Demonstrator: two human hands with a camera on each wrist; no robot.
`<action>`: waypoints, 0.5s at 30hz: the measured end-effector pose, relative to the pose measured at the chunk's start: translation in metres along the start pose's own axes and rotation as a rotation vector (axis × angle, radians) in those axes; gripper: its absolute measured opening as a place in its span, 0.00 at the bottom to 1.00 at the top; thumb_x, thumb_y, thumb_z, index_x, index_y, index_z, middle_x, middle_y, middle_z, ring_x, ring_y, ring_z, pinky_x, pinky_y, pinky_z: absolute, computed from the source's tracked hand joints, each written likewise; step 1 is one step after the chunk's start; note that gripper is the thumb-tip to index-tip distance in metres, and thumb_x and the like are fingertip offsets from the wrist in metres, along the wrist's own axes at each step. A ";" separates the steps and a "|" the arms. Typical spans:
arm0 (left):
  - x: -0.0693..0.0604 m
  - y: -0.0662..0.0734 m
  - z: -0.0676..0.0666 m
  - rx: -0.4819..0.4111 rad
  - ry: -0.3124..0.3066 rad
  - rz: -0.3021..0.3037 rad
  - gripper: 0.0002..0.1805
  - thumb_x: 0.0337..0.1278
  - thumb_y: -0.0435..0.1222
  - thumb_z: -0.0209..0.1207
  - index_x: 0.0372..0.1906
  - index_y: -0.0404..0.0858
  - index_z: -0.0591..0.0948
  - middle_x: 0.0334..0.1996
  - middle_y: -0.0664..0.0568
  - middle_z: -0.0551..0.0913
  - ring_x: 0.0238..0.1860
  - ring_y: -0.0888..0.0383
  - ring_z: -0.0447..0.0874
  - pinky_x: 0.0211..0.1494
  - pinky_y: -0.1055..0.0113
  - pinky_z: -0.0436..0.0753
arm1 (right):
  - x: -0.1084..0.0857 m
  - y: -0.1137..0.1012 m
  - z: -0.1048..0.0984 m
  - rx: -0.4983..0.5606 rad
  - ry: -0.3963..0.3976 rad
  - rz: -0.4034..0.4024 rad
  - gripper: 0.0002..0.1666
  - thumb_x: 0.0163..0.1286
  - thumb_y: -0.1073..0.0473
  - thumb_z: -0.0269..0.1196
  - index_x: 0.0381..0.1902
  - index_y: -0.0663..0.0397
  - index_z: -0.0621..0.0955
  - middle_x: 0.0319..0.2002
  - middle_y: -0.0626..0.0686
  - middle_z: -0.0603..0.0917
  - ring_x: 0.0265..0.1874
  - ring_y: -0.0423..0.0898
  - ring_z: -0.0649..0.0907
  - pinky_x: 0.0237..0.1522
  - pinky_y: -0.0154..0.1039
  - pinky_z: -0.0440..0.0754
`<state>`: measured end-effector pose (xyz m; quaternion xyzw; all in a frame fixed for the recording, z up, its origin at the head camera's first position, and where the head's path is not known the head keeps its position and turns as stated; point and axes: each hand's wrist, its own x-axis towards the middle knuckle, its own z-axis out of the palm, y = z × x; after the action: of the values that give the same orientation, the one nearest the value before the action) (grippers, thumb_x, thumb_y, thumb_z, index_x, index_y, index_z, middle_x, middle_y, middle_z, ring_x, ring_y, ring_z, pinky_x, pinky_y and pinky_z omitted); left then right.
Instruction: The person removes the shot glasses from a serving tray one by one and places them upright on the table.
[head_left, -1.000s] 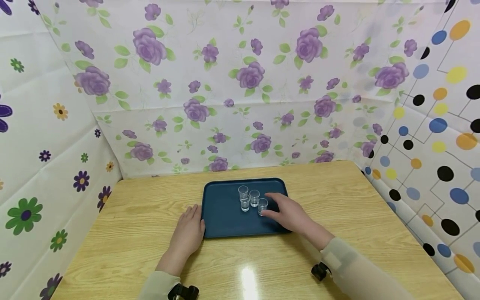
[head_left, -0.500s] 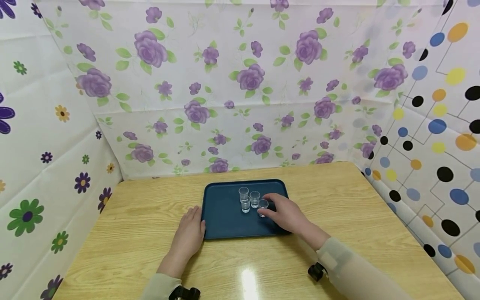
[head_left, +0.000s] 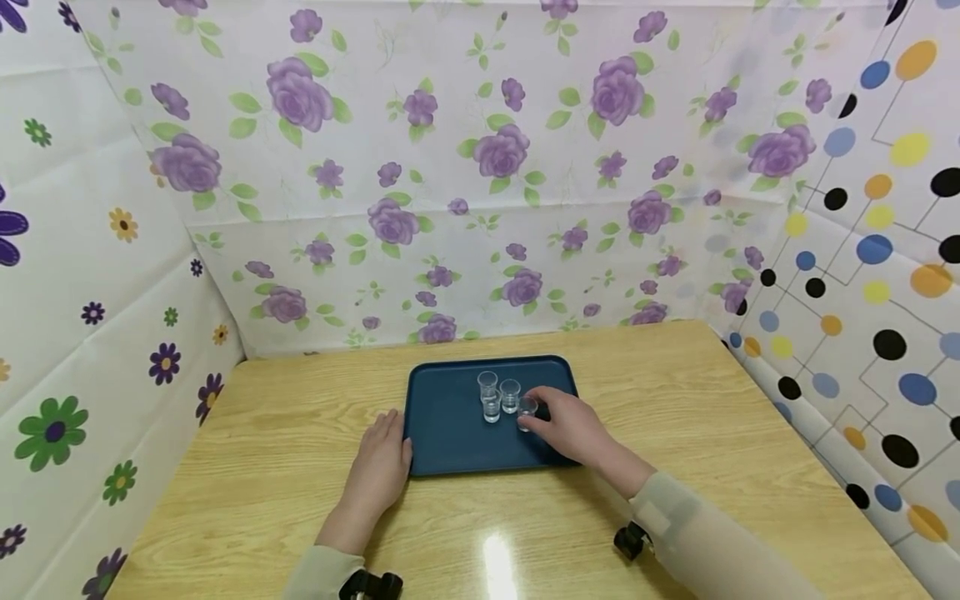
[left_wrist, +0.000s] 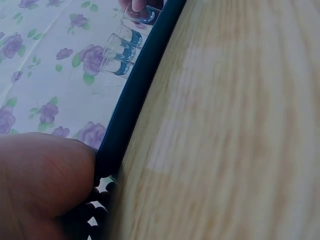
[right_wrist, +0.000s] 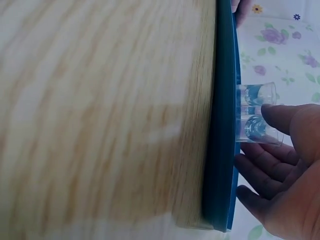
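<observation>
A dark blue tray (head_left: 450,450) lies on the wooden table and bears several small clear shot glasses. My right hand (head_left: 576,429) reaches over its right side and pinches the rightmost shot glass (head_left: 527,410), thumb in front and fingers behind. In the right wrist view the thumb (right_wrist: 282,117) is against that upright glass near its rim. Three other glasses (head_left: 491,407) stand close together just to its left. At the tray's left edge rests my left hand (head_left: 381,462), its fingers extended along the rim; the left wrist view shows the rim (left_wrist: 125,105) beside it.
The wooden table (head_left: 270,442) extends around the tray on all sides. Behind it hangs a purple-flowered cloth (head_left: 450,167), with patterned cloths at left and right. Black wrist cameras (head_left: 371,585) sit at both sleeves.
The right thumb and fingers have come in closer around the rightmost shot glass. The left hand, the tray and the other glasses look unchanged.
</observation>
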<state>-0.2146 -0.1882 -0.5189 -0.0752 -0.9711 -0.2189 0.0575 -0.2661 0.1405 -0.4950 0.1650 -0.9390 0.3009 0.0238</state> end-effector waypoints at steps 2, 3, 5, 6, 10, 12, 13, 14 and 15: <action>0.000 -0.001 0.001 0.000 0.002 0.004 0.28 0.86 0.31 0.55 0.78 0.18 0.68 0.80 0.24 0.66 0.83 0.29 0.59 0.86 0.35 0.58 | -0.001 0.001 0.000 0.003 0.003 0.006 0.21 0.78 0.47 0.73 0.62 0.48 0.87 0.56 0.50 0.89 0.54 0.50 0.88 0.57 0.53 0.89; 0.000 -0.001 0.002 0.002 0.002 0.005 0.28 0.86 0.31 0.55 0.78 0.18 0.68 0.79 0.24 0.66 0.83 0.29 0.59 0.86 0.35 0.58 | -0.001 0.001 0.000 0.002 0.004 0.009 0.20 0.78 0.47 0.73 0.62 0.47 0.87 0.56 0.49 0.90 0.54 0.50 0.89 0.56 0.53 0.89; 0.001 -0.001 0.002 0.006 0.005 0.008 0.28 0.86 0.31 0.55 0.78 0.18 0.68 0.79 0.24 0.67 0.83 0.29 0.59 0.86 0.35 0.59 | -0.002 0.002 -0.001 0.006 0.006 0.016 0.19 0.78 0.47 0.74 0.61 0.47 0.88 0.54 0.48 0.90 0.53 0.49 0.88 0.56 0.53 0.89; 0.001 -0.001 0.002 0.009 0.006 0.009 0.28 0.86 0.32 0.55 0.78 0.18 0.68 0.79 0.24 0.67 0.83 0.29 0.59 0.86 0.35 0.59 | -0.003 0.002 -0.001 0.009 0.007 0.020 0.19 0.78 0.47 0.74 0.60 0.46 0.88 0.54 0.48 0.90 0.53 0.49 0.88 0.55 0.52 0.89; 0.001 -0.001 0.002 0.009 0.009 0.012 0.28 0.86 0.32 0.55 0.79 0.18 0.68 0.79 0.24 0.66 0.83 0.29 0.59 0.86 0.35 0.59 | -0.005 0.005 -0.006 0.013 0.023 0.031 0.17 0.77 0.47 0.74 0.58 0.46 0.89 0.50 0.46 0.90 0.49 0.47 0.88 0.52 0.52 0.89; 0.001 -0.001 0.001 0.010 0.009 0.013 0.28 0.86 0.32 0.55 0.78 0.18 0.68 0.79 0.24 0.66 0.83 0.29 0.59 0.86 0.35 0.59 | -0.006 0.007 -0.008 0.010 0.032 0.036 0.17 0.77 0.47 0.75 0.57 0.46 0.89 0.49 0.46 0.89 0.47 0.47 0.88 0.51 0.51 0.89; 0.001 -0.001 0.001 0.011 0.009 0.014 0.28 0.86 0.31 0.55 0.78 0.18 0.68 0.79 0.24 0.67 0.83 0.29 0.59 0.86 0.35 0.59 | -0.006 0.009 -0.009 0.009 0.035 0.039 0.17 0.77 0.47 0.75 0.57 0.46 0.88 0.48 0.46 0.89 0.46 0.46 0.88 0.51 0.51 0.89; 0.001 -0.001 0.001 0.013 0.008 0.014 0.28 0.86 0.31 0.55 0.78 0.18 0.68 0.79 0.24 0.67 0.83 0.29 0.60 0.86 0.35 0.59 | -0.007 0.011 -0.011 0.008 0.037 0.040 0.17 0.77 0.47 0.74 0.57 0.46 0.88 0.47 0.46 0.89 0.46 0.46 0.88 0.50 0.51 0.89; 0.001 -0.001 0.002 0.017 0.010 0.016 0.28 0.86 0.31 0.55 0.78 0.18 0.68 0.79 0.24 0.67 0.83 0.29 0.60 0.86 0.35 0.60 | -0.007 0.013 -0.013 0.011 0.039 0.042 0.17 0.77 0.47 0.74 0.57 0.47 0.88 0.47 0.46 0.89 0.46 0.46 0.87 0.50 0.50 0.88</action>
<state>-0.2157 -0.1885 -0.5207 -0.0815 -0.9720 -0.2108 0.0650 -0.2643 0.1599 -0.4928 0.1392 -0.9400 0.3094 0.0349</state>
